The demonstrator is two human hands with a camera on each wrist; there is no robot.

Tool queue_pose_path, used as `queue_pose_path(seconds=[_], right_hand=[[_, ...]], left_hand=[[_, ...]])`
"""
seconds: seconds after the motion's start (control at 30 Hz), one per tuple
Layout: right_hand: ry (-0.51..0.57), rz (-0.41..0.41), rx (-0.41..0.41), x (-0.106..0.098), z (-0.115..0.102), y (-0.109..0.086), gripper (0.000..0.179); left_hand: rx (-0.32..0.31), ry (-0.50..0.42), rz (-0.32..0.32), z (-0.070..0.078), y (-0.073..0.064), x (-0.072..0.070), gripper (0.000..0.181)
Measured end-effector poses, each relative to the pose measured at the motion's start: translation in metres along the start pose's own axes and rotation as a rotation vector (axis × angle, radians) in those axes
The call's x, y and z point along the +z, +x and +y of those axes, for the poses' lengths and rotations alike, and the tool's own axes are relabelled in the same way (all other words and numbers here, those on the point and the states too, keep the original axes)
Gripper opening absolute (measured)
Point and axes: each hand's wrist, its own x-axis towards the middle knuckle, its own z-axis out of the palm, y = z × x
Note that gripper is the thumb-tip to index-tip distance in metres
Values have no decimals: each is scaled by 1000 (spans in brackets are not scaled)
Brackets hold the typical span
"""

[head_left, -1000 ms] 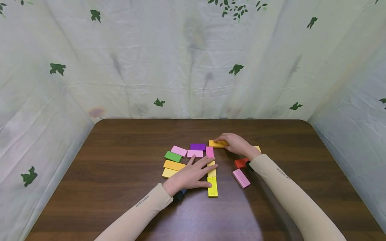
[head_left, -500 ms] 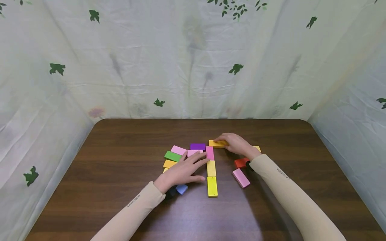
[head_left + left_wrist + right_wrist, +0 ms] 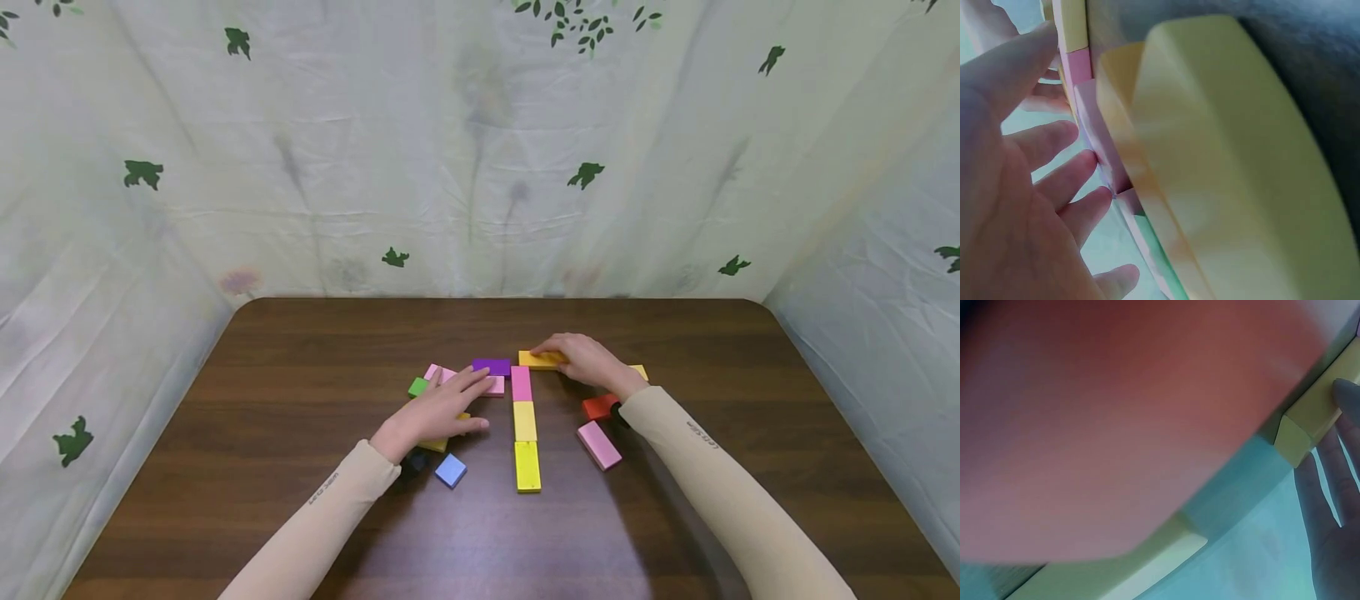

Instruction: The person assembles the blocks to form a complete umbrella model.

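My right hand [image 3: 588, 360] pinches an orange-yellow block [image 3: 531, 359] at the far end of the layout; in the right wrist view the thumb lies on one side of this block [image 3: 1313, 415] and fingers on the other. My left hand [image 3: 438, 412], fingers spread and holding nothing, is over the left-hand blocks, partly hiding a green block [image 3: 417, 387] and a light pink one [image 3: 495, 386]. Beside the orange-yellow block lies a purple block [image 3: 491, 367]. A column runs toward me: pink block [image 3: 521, 383], pale yellow block [image 3: 525, 421], bright yellow block [image 3: 528, 467].
A small blue block [image 3: 451, 471] lies near the left wrist. Under and beside the right forearm are a red block [image 3: 597, 407], a pink block [image 3: 599, 444] and a mostly hidden yellow block [image 3: 641, 372]. Patterned cloth [image 3: 480, 167] hangs behind the brown table [image 3: 337, 333].
My left hand has drawn away leftward from the pink and yellow column, uncovering it and the blue block. The right hand stays on the orange-yellow block.
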Motion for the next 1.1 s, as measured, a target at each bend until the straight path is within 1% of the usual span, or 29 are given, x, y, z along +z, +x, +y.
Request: queue_pose_path(seconds=[0.2, 0.5, 0.6, 0.77, 0.87, 0.97, 1.1], right_hand=[[-4, 1, 3, 1, 0, 0, 45], [0, 10, -3, 3, 2, 0, 45], [0, 9, 1, 3, 1, 0, 45], [-3, 9, -3, 2, 2, 0, 45], [-3, 10, -6, 2, 3, 1, 44], [-2, 9, -5, 1, 3, 1, 44], [-1, 5, 1, 1, 4, 2, 44]], left_hand=[[-5, 25, -9, -2, -3, 1, 69], [7, 30, 19, -11, -15, 1, 66], [8, 18, 29, -15, -19, 1, 65], [-9, -4, 30, -20, -24, 0, 64], [-5, -16, 32, -21, -27, -2, 64], [15, -20, 50, -23, -29, -2, 63], [72, 0, 107, -27, -31, 0, 58]])
